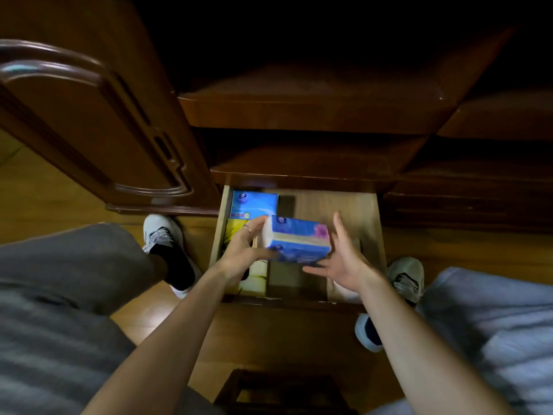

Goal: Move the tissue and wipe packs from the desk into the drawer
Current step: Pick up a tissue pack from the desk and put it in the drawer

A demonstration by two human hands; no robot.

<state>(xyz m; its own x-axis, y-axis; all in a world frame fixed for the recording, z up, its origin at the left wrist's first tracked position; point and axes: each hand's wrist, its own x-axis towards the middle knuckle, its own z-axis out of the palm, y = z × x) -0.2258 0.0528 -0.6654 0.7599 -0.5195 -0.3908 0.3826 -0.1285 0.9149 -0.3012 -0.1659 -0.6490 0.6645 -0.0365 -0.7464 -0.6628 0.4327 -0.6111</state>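
Note:
A blue and white tissue pack hangs over the open wooden drawer. My left hand grips its left end, thumb under and fingers on top. My right hand is spread open beside the pack's right end, palm toward it; whether it touches is unclear. Inside the drawer, a second blue pack lies at the back left. A yellow pack lies in front of it, partly hidden by my left hand.
Dark wooden desk shelves overhang the drawer's back. An open cabinet door stands at the left. My shoes flank the drawer on the wood floor. A small stool sits below. Grey bedding lies at the right.

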